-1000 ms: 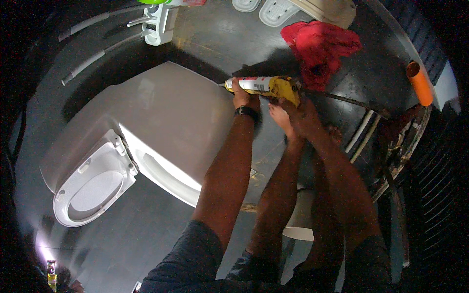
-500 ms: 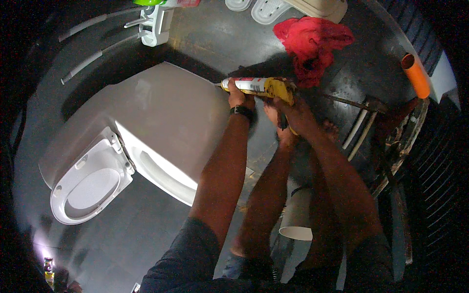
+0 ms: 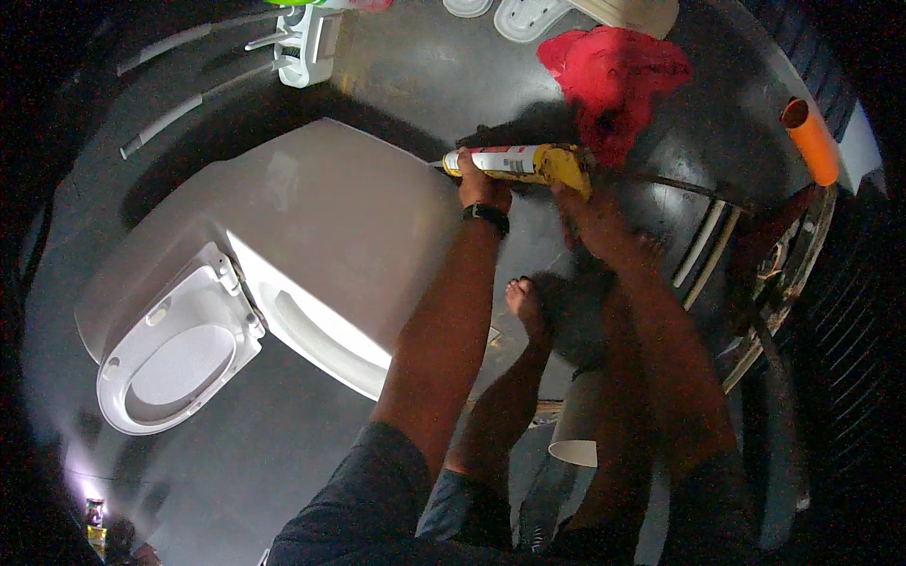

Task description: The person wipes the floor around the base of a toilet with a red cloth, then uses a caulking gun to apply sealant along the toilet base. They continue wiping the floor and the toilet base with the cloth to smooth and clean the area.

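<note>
A yellow caulking gun (image 3: 563, 170) with a white sealant cartridge (image 3: 508, 158) is held level, nozzle end toward the left. My left hand (image 3: 484, 186) is closed round the front of the cartridge, a dark watch on its wrist. Behind it, my right hand (image 3: 593, 215) grips the gun's rear; its fingers on the handle are partly hidden in shadow. The nozzle end meets the far right edge of a large white ceramic toilet (image 3: 349, 212), though exact contact is too small to tell. A toilet seat (image 3: 181, 349) is attached at the toilet's near left side.
Beyond the gun lies a red cloth (image 3: 618, 75), with white slippers (image 3: 528, 17) past it. An orange pipe (image 3: 810, 143) stands at the right, near a long-handled tool (image 3: 700, 243). A whitish pipe (image 3: 576, 424) lies near my legs. A white fitting (image 3: 307, 47) is at the far left.
Both hands and the caulking gun have shifted slightly right along the toilet's edge. My foot has moved nearer to me, away from the gun.
</note>
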Available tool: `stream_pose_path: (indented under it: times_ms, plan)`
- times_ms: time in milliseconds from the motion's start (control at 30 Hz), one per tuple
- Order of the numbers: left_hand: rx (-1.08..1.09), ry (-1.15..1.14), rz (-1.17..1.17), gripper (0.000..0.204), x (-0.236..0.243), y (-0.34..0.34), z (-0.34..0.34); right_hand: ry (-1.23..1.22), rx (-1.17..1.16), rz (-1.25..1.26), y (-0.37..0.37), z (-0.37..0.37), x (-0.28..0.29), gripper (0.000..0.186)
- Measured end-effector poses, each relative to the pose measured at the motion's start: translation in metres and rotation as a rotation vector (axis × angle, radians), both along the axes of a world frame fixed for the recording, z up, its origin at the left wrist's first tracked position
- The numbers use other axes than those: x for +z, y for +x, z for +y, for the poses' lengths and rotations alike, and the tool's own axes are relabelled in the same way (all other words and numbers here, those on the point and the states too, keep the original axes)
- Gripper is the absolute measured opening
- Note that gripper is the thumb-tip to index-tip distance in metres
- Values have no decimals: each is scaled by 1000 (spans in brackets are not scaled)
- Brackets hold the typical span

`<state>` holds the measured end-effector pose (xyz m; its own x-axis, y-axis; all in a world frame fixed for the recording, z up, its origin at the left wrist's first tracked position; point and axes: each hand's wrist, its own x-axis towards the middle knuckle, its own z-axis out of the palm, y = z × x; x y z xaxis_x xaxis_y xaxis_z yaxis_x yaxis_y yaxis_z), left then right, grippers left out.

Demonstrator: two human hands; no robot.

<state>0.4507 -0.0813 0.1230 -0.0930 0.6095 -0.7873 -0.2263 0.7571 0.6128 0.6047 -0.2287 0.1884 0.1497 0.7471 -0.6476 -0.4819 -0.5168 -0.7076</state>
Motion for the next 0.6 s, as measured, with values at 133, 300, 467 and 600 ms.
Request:
stream_pose_path:
  times_ms: [133,300,467,600]
  plan:
    - [52,7,44,57,3,4,-7,-5,-27,-140,-6,-5,-1,35]
    - [44,-16,28,55,-5,0,-14,-47,-39,-27,-11,-20,1,34]
    - [31,-40,22,53,-14,-9,-33,27,-184,-95,-19,-39,-4,33]
    - [-7,-32,-17,53,-7,-11,-51,-104,-103,-114,-26,-59,-15,34]
